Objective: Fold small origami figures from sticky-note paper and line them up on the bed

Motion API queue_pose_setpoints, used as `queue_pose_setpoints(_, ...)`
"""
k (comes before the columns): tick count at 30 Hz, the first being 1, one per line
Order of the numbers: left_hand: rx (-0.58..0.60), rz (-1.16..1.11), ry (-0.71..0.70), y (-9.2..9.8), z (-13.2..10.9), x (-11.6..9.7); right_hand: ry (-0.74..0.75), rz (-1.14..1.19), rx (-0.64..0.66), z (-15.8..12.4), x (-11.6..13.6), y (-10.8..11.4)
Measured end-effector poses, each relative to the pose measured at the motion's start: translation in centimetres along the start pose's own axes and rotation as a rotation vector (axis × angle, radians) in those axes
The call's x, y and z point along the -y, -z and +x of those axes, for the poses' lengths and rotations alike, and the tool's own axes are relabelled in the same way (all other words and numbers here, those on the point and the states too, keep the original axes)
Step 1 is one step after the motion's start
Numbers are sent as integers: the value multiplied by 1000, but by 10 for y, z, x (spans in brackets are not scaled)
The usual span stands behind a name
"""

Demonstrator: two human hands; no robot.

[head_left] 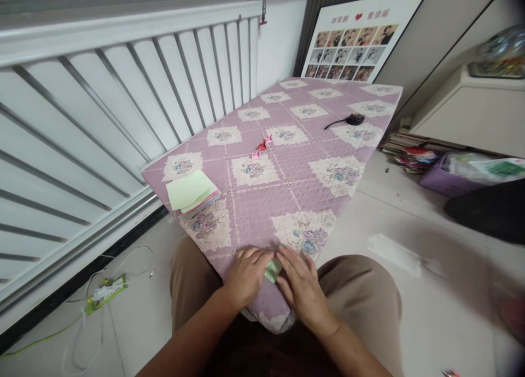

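Note:
A small piece of light green folded paper (273,269) lies at the table's near corner, between my two hands. My left hand (249,273) covers its left side, fingers bent and close together on it. From the right, my right hand (298,281) reaches over the same paper, fingertips at its upper edge and thumb at its lower right. Both hands hide part of the paper, so its full shape does not show. Toward the left edge sits a stack of coloured paper (192,192), light green on top. Farther in are several small pink and red folded paper pieces (262,147).
A purple floral cloth covers the table (262,207). A black round object with a strap (355,119) lies at the far right. Along the left runs a white radiator (135,93); a photo board (361,38) stands behind. On the floor is a green-and-white power strip (106,294).

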State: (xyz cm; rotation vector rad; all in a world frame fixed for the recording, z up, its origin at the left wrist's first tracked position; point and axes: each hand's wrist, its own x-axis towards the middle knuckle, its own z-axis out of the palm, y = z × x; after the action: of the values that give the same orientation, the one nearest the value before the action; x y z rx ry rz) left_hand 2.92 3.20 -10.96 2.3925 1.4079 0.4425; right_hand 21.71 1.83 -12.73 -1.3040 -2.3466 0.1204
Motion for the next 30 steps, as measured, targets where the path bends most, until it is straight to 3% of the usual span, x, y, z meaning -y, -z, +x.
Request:
queue_pose_setpoints(6,9,-101,57,4,2,5,81,-9,174,-17,17,2)
queue_pose_setpoints(12,59,-113,-32,11,5,15,121,-23,296,-18,12,5)
queue_pose_setpoints(22,122,261,-136,14,-31,9,140,-55,284,-19,12,4)
queue_pose_setpoints(30,132,245,-126,17,-38,12,205,-36,279,-24,9,6)
